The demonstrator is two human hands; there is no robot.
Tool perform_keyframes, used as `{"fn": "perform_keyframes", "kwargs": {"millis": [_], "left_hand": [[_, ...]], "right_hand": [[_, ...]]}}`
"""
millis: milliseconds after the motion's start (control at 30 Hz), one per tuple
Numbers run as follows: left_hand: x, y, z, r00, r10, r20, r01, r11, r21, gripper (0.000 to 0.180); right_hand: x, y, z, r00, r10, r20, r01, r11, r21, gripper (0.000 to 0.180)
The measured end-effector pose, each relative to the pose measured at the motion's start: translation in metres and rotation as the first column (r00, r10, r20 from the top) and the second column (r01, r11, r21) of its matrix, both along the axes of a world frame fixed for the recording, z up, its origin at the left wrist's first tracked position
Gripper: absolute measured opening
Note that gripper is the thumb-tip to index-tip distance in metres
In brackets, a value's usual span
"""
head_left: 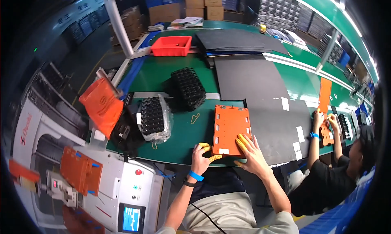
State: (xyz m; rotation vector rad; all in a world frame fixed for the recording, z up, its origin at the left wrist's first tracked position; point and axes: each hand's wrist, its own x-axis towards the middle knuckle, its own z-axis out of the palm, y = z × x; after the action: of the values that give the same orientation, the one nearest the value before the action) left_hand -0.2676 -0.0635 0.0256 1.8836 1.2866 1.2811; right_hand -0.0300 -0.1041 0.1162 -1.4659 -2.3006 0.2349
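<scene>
An orange rectangular plastic panel point(231, 130) with slots along both sides lies on the bench right in front of me. A white label sits at its near left corner. My left hand point(200, 160) is beside that corner, thumb at the near edge and fingers spread apart. My right hand point(253, 156) rests with outstretched fingers on the panel's near right part, its thumb by the near edge. Both hands wear yellow finger covers. Left of the panel are a bagged black tray of round parts point(152, 116) and a second black tray point(188, 87).
Dark grey sheets point(260, 83) cover the bench to the right. A red bin point(171, 46) stands farther back. At left is a white machine point(118, 185) with a screen and an orange panel point(81, 171). A co-worker point(342, 164) handles orange parts at right.
</scene>
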Motion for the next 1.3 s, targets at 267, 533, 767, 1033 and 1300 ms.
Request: {"fn": "perform_keyframes", "kwargs": {"millis": [267,533,767,1033,1300], "left_hand": [[0.002,-0.002,-0.004,0.992,-0.004,-0.126,0.005,1.0,0.014,0.044],[0.004,-0.001,-0.009,0.996,0.064,-0.066,-0.061,0.997,0.039,0.052],[0.009,-0.007,0.001,0.978,0.078,-0.195,-0.07,0.996,0.051,0.045],[0.006,-0.005,-0.003,0.976,0.082,-0.202,-0.075,0.996,0.041,0.048],[0.0,-0.009,-0.009,0.96,0.099,-0.261,-0.083,0.994,0.07,0.05]], "right_hand": [[0.001,0.016,-0.065,0.998,-0.057,-0.004,0.055,0.934,0.354,0.056],[0.007,0.02,-0.07,0.996,0.024,0.084,-0.06,0.883,0.465,0.055],[0.011,0.018,-0.081,0.99,0.03,0.136,-0.086,0.9,0.428,0.053],[0.011,0.023,-0.079,0.969,0.05,0.242,-0.131,0.934,0.332,0.049],[0.028,0.071,0.021,0.965,0.181,0.188,-0.254,0.811,0.527,0.035]]}}
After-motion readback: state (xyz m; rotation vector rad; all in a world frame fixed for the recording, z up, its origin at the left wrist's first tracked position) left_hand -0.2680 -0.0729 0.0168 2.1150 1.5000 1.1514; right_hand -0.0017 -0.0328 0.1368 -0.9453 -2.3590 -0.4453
